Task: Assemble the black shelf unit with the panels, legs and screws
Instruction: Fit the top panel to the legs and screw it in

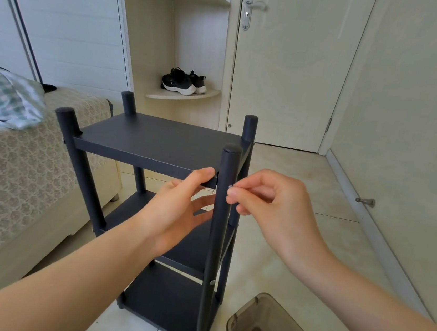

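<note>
A small silver screw (pixel 230 186) is pinched between thumb and forefinger of the right hand (pixel 270 207), at the right side of the black round near-right leg (pixel 217 247), level with the matte black top panel (pixel 160 139). That panel's near right corner is gripped by the left hand (pixel 179 210), thumb above, fingers beneath.

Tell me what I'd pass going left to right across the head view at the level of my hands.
Bed → front-left leg → left hand gripping the top panel → front-right leg → right hand pinching a screw → wall doorstop.
</note>
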